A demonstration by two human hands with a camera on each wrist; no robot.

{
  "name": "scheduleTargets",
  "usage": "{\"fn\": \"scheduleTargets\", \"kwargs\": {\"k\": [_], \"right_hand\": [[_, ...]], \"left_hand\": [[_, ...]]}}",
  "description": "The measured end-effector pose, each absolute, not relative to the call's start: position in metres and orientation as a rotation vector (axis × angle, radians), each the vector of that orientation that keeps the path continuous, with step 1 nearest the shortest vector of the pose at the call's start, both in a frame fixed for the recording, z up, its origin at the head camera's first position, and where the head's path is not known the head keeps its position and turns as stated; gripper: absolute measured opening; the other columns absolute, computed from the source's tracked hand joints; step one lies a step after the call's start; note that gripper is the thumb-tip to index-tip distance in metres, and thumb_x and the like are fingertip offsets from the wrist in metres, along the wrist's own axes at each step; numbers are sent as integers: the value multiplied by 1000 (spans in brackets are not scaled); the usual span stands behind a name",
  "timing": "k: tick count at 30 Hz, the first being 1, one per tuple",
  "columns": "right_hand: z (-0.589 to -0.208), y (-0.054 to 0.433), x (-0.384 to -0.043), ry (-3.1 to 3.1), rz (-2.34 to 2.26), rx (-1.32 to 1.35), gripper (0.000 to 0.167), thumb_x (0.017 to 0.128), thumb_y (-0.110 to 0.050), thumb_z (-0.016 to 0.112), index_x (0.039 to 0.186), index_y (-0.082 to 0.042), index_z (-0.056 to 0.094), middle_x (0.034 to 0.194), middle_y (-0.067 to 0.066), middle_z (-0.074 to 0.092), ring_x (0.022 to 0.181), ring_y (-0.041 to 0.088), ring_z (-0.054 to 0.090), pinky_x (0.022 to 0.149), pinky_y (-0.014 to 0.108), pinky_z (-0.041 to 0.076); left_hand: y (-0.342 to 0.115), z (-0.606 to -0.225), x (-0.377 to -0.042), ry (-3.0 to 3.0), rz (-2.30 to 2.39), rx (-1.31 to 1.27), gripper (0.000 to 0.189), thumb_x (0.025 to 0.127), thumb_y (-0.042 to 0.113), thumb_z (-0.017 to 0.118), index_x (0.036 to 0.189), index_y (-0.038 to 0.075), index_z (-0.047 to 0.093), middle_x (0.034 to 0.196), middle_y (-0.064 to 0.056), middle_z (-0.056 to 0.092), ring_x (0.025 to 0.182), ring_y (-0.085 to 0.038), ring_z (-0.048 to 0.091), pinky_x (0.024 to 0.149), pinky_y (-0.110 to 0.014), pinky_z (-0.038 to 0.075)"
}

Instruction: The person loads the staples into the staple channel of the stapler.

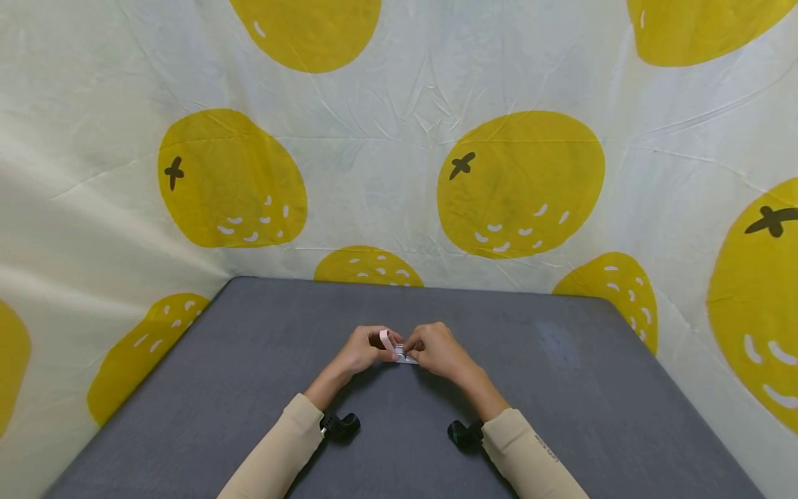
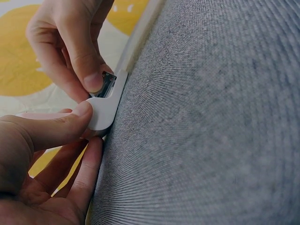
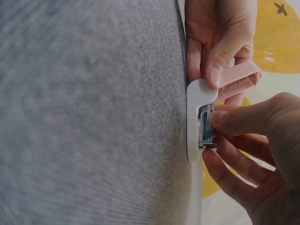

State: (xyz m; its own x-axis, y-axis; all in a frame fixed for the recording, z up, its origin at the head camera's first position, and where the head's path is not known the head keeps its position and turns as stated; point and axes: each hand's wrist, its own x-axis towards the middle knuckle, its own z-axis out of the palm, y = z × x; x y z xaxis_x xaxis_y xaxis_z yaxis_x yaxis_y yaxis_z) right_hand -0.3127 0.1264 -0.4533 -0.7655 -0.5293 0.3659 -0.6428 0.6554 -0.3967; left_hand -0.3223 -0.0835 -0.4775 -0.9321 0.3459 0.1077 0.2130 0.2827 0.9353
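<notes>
Between the two hands is a small stapler with a white base point(image 3: 192, 112) and a pink top arm point(image 3: 241, 77) swung up. Its metal magazine point(image 3: 205, 124) is exposed, with a dark strip inside. My left hand point(image 1: 363, 350) pinches the rounded hinge end of the stapler, thumb on the white base point(image 2: 104, 112). The thumb and fingers of my right hand point(image 1: 439, 350) pinch the metal magazine from the other side. Whether loose staples are between the right fingertips is hidden. The stapler is low over the grey surface, close to it or touching.
A grey cloth-covered table point(image 1: 262, 443) spreads around the hands. Behind and beside it hangs a pale curtain point(image 1: 374, 187) with yellow fruit prints. Black wrist cameras point(image 1: 341, 428) sit at both beige sleeves point(image 1: 274, 443). A faint pale patch point(image 1: 557, 344) marks the table's right side.
</notes>
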Motion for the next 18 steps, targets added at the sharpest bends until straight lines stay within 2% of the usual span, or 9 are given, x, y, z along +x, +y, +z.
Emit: {"fn": "scheduleTargets", "kwargs": {"k": [18], "right_hand": [[-453, 129, -313, -2648, 750, 946, 14, 84, 0, 77, 87, -11, 85, 86, 3, 79, 75, 15, 72, 67, 25, 55]], "left_hand": [[-83, -481, -324, 2430, 1738, 532, 29, 82, 5, 85, 111, 5, 79, 110, -16, 77, 82, -13, 65, 75, -28, 51]]}}
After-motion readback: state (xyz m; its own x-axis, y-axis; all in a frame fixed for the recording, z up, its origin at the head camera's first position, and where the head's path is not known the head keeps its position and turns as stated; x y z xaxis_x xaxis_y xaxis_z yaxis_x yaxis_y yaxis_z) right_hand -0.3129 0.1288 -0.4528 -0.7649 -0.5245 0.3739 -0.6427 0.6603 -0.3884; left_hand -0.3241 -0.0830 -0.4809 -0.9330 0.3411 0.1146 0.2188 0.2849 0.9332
